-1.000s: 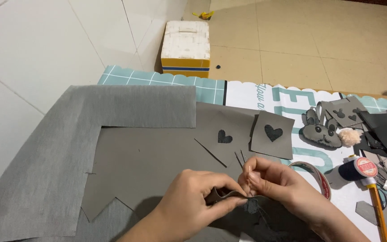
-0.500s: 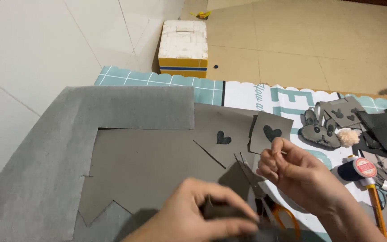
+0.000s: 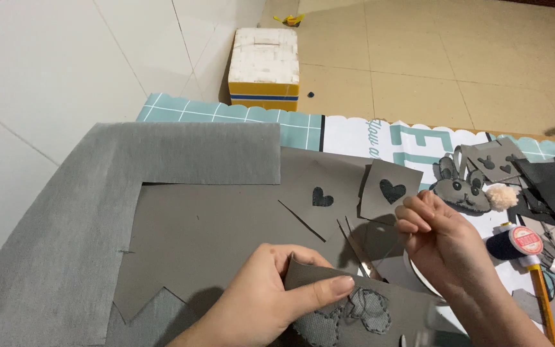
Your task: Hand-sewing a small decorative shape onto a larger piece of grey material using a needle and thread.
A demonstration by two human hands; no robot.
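Two bare hands show in the lower half of the frame: the left hand (image 3: 261,302) at lower centre, the right hand (image 3: 441,234) at right of centre. No rings, gloves or sleeves; both forearms are uncovered. Fingernails are short and unpainted.

Tiled floor (image 3: 457,71) is covered by a teal-and-white mat (image 3: 354,135); a white-and-yellow box (image 3: 264,67) is set directly on the tiles.

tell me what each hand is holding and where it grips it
The left hand pinches the top edge of a stitched grey fabric piece. The right hand is pinched shut, apparently pulling a thread; what it grips is too fine to tell.
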